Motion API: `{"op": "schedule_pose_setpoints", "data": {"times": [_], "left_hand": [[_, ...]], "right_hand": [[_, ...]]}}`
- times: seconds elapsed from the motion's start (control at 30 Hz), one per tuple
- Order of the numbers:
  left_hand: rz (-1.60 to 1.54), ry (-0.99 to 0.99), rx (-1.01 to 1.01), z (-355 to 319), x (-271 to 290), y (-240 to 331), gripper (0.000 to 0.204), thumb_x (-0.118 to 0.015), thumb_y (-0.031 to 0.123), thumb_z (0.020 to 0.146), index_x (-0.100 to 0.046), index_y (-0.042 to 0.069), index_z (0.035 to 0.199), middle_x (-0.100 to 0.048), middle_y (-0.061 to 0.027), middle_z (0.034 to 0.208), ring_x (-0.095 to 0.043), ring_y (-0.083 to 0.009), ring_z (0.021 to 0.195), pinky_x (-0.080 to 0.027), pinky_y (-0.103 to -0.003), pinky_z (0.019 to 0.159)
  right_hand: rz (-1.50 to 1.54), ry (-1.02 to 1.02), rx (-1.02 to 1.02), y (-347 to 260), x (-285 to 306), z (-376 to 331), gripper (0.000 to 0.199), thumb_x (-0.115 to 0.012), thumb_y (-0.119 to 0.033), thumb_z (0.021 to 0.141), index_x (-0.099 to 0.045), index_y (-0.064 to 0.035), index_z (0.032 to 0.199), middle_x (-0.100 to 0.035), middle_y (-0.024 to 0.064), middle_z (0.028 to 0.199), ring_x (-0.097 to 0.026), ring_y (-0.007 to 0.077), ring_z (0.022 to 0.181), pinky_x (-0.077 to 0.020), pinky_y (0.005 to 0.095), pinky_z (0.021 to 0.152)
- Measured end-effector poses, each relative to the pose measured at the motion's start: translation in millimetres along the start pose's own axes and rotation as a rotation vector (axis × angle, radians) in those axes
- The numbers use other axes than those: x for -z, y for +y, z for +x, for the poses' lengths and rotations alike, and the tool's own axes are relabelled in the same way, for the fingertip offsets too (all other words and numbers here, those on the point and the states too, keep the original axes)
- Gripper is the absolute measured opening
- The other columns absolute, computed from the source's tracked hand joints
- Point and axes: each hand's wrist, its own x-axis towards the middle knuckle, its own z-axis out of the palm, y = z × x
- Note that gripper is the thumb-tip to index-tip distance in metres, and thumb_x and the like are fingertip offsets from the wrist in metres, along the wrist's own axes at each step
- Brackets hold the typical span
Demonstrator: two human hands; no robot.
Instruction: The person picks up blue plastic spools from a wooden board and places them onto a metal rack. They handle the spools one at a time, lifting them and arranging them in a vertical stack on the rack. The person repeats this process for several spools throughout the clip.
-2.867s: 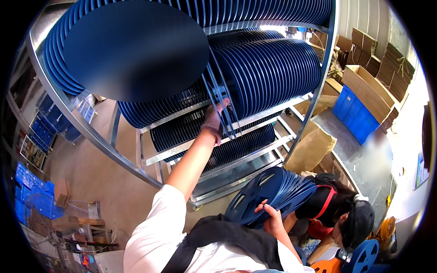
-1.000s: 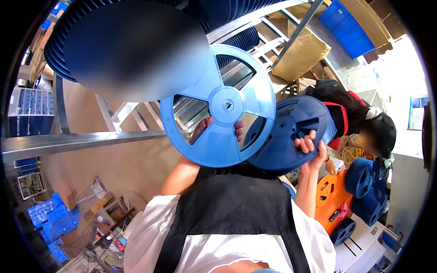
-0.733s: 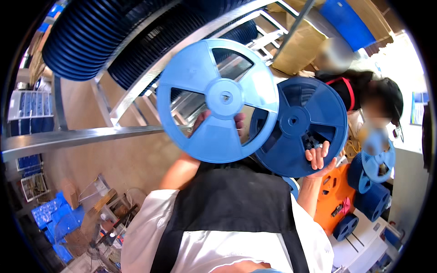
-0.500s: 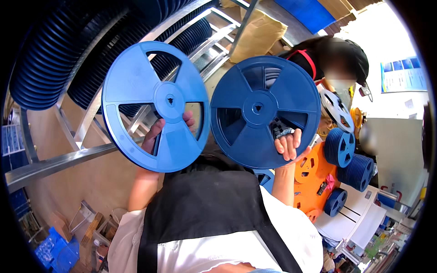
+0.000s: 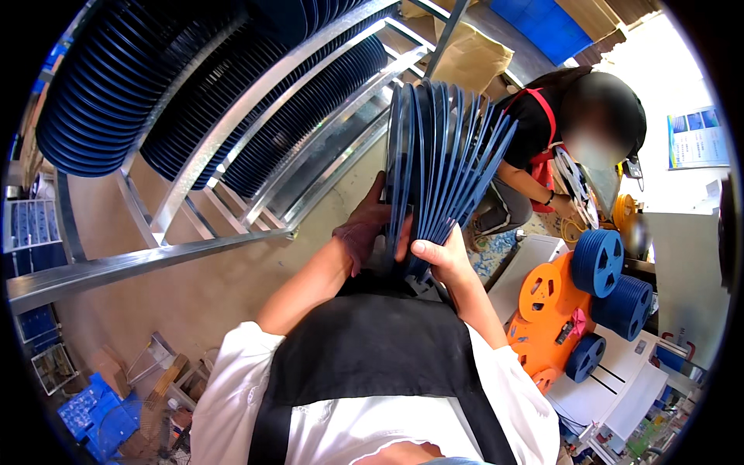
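A fanned bunch of blue reel discs (image 5: 442, 155) stands on edge between my hands, in front of my chest. My left hand (image 5: 368, 221), in a dark glove that leaves the fingers bare, closes on the lower left side of the bunch. On the near right side, my right hand (image 5: 446, 252) grips the lower edges, its thumb lying across them. The discs spread apart toward their top right and come together near my thumb. Some fingertips are hidden behind and between the discs.
At the left, a metal rack (image 5: 194, 167) carries long rows of dark blue discs (image 5: 101, 101). A co-worker (image 5: 535, 147) bends over a white reel (image 5: 572, 174) at the right. An orange panel (image 5: 535, 333) with stacked blue reels (image 5: 597, 263) stands near them. Blue crates (image 5: 97, 418) lie lower left.
The two separate discs facing me have come together and turned edge-on as one fanned bunch. My hands have drawn closer together. The co-worker's arm now shows reaching to the white reel.
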Motion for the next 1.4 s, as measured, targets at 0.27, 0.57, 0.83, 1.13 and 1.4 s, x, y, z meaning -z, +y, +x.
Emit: {"op": "schedule_pose_setpoints", "data": {"times": [0.27,0.57,0.83,1.13,1.4], "left_hand": [[-0.234,-0.14,0.033,-75.9,-4.7,59.9,0.059,-0.07,0.025,0.081,-0.048,-0.004,0.128,-0.058,-0.0174,0.118,-0.057,-0.0275,0.112,-0.046,-0.04,0.1],[-0.16,-0.019,-0.177,-88.4,-25.2,35.4,0.078,-0.064,0.062,0.078,-0.052,-0.002,0.121,-0.059,-0.0157,0.105,-0.063,-0.0349,0.1,-0.054,-0.045,0.086],[-0.172,-0.04,-0.069,-83.1,-10.1,21.9,0.079,-0.067,0.058,0.078,-0.05,-0.002,0.126,-0.059,-0.0165,0.111,-0.063,-0.0351,0.1,-0.053,-0.047,0.09],[-0.21,-0.087,0.072,-65.1,5.4,38.9,0.078,-0.073,0.042,0.076,-0.044,-0.005,0.132,-0.055,-0.0203,0.123,-0.056,-0.0331,0.114,-0.047,-0.044,0.099],[-0.272,0.19,0.101,-82.0,-18.0,59.7,0.06,-0.062,0.025,0.089,-0.043,-0.006,0.136,-0.058,-0.0174,0.124,-0.057,-0.027,0.116,-0.045,-0.041,0.102]], "right_hand": [[0.318,0.363,-0.221,-28.0,63.0,1.5,0.041,-0.07,-0.015,0.08,-0.058,0.0053,0.114,-0.069,0.0141,0.097,-0.068,0.0233,0.086,-0.0561,0.0383,0.084],[0.577,0.715,-0.146,48.8,138.9,-32.5,0.032,-0.063,-0.034,0.092,-0.06,-0.0027,0.096,-0.056,0.0024,0.073,-0.053,0.0141,0.064,-0.0474,0.0309,0.06],[0.883,0.363,0.332,74.8,145.0,-107.9,0.038,-0.053,-0.042,0.096,-0.051,-0.0035,0.096,-0.043,-0.0008,0.062,-0.039,0.0095,0.053,-0.0352,0.0258,0.052],[0.779,0.226,0.515,63.9,142.3,-113.2,0.041,-0.061,-0.046,0.092,-0.048,-0.0074,0.087,-0.048,-0.0025,0.057,-0.045,0.0078,0.049,-0.0377,0.0239,0.049],[0.861,0.171,0.587,63.5,147.9,-108.5,0.049,-0.062,-0.055,0.088,-0.053,-0.0066,0.084,-0.048,-0.0033,0.056,-0.043,0.0082,0.049,-0.0347,0.0242,0.048]]}}
